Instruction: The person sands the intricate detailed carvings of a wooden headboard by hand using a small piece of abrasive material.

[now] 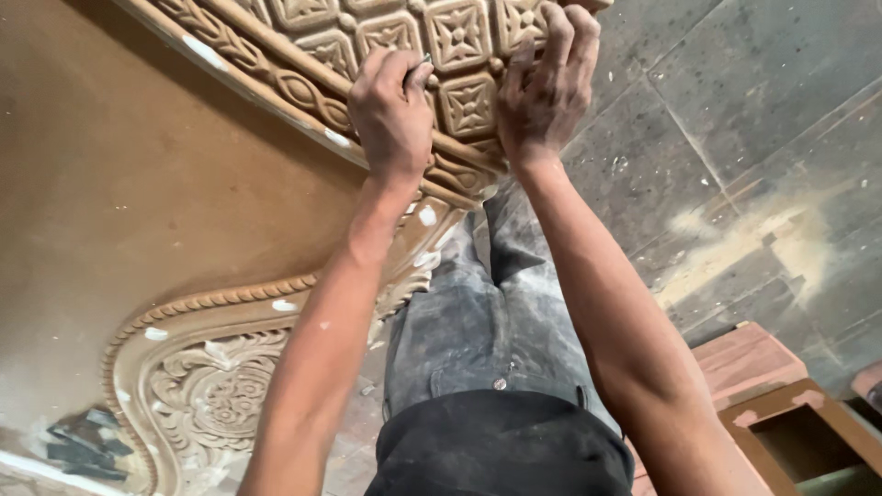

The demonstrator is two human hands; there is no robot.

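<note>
carved wood panel (pixel 303 55) (matt, dusty), stone floor (pixel 735 110)
</note>
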